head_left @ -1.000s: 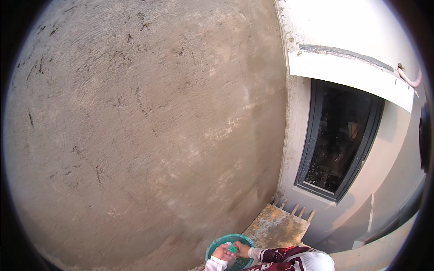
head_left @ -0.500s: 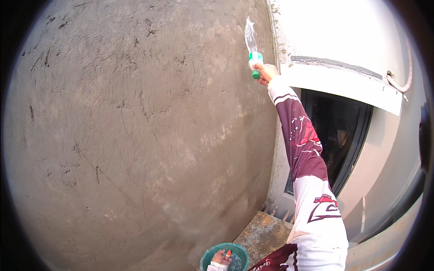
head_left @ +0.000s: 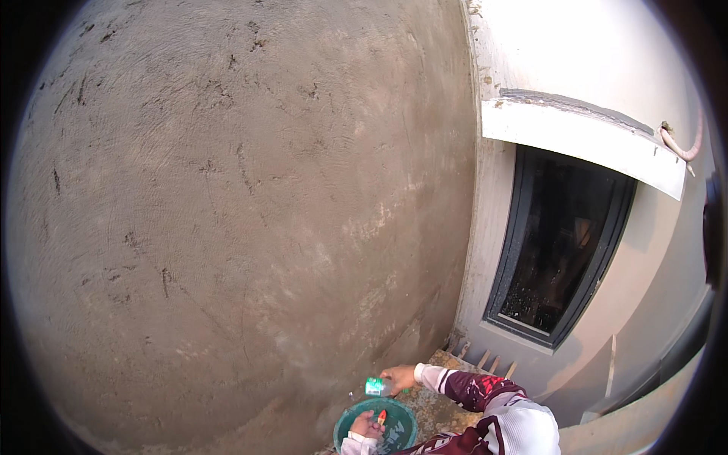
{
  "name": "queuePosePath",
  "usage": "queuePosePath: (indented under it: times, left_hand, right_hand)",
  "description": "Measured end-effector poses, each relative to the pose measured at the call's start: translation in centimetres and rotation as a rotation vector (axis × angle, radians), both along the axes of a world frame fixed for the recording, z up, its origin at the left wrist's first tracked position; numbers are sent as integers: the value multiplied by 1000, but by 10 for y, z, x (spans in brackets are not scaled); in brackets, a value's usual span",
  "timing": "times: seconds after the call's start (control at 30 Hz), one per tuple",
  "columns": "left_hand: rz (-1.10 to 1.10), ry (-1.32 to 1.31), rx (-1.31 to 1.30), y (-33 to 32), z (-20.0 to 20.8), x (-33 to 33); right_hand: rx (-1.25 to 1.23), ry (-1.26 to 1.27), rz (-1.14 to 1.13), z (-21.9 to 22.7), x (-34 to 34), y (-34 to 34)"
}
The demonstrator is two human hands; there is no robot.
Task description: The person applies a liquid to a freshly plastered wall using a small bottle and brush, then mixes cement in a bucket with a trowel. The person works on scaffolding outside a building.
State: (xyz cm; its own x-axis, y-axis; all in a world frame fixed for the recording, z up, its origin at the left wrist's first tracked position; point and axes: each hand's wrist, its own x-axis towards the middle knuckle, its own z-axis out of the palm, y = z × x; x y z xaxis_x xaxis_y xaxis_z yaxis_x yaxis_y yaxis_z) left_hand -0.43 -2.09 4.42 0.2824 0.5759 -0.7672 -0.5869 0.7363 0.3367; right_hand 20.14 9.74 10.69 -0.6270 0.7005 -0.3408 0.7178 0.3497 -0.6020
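My right hand (head_left: 397, 378) grips a clear plastic bottle (head_left: 377, 387) with a bright green label. It holds the bottle low, just above the far rim of a round green bucket (head_left: 339, 429). Part of the bottle is hidden by the fingers, and a bit of green shows beside them. My left hand (head_left: 365, 426) is over the bucket's left side with its fingers curled. A small orange-red object (head_left: 382, 416) sticks up at those fingertips; its kind is too small to make out. Inside the bucket the contents look dark green, with pale markings showing.
A tall, rough cement-plastered wall (head_left: 250, 227) fills the left and middle. To the right is a dark-framed window (head_left: 561, 243) under a white ledge (head_left: 591, 140). A pinkish hose (head_left: 686, 152) bends out of the wall. Below lies a stained board (head_left: 447, 359) with several wooden strips beside it.
My right hand has come down from high by the wall corner to the bucket, still holding the bottle. The water stream from the bottle is gone. My left hand stays at the bucket.
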Motion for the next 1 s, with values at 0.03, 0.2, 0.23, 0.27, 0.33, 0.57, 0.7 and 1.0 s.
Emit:
queuePosePath:
  times: [0.03, 0.2, 0.23, 0.27, 0.33, 0.57, 0.7, 1.0]
  left_hand:
    - [29, 11, 70, 0, 0, 2]
    - [44, 78, 88, -4, 35, -7]
    - [36, 31, 110, -4, 30, -10]
    - [22, 31, 125, -7, 34, -9]
    - [7, 54, 123, -6, 44, 7]
    - [20, 30, 96, -13, 33, -7]
    - [4, 68, 58, -14, 15, -10]
    - [144, 70, -35, -17, -40, -9]
  right_hand:
    - [-26, -78, 116, -42, -16, -21]
    - [-41, -429, 240, -140, -90, -81]
    - [-13, -426, 195, -153, -94, -88]
    - [10, -438, 175, -158, -100, -94]
    - [68, -426, 52, -202, -89, -97]
    - [-253, -14, -3, -195, -78, -119]
    - [-202, 160, -206, -179, -65, -119]
    - [-44, 669, -883, 54, 40, 15]
